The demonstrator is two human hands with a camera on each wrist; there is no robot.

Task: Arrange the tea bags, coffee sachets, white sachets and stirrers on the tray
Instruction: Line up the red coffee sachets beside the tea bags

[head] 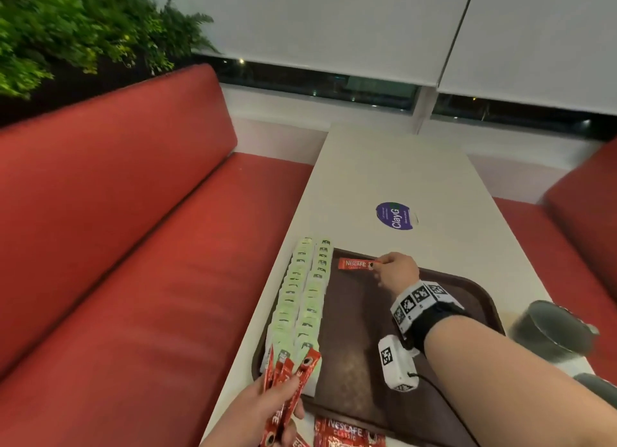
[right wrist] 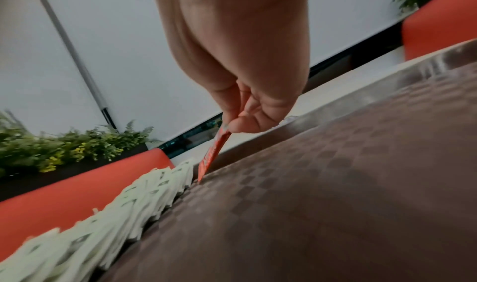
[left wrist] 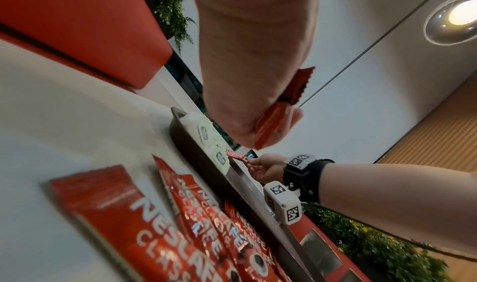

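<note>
A dark brown tray (head: 354,363) lies on the white table. Two rows of pale green tea bags (head: 302,293) run along its left side, also seen in the right wrist view (right wrist: 144,194). My right hand (head: 397,269) pinches one end of a red coffee sachet (head: 355,265) at the tray's far end, next to the tea bags; its other end touches the tray (right wrist: 335,184), sachet (right wrist: 214,154). My left hand (head: 267,410) grips a fan of several red coffee sachets (head: 290,376) near the tray's near left corner. More red sachets (head: 347,436) lie on the table in front of the tray.
A purple round sticker (head: 395,215) sits on the table beyond the tray. Dark grey cups (head: 551,329) stand at the right table edge. Red bench seats (head: 133,246) flank the table on both sides. Plants (head: 73,29) grow behind the left bench.
</note>
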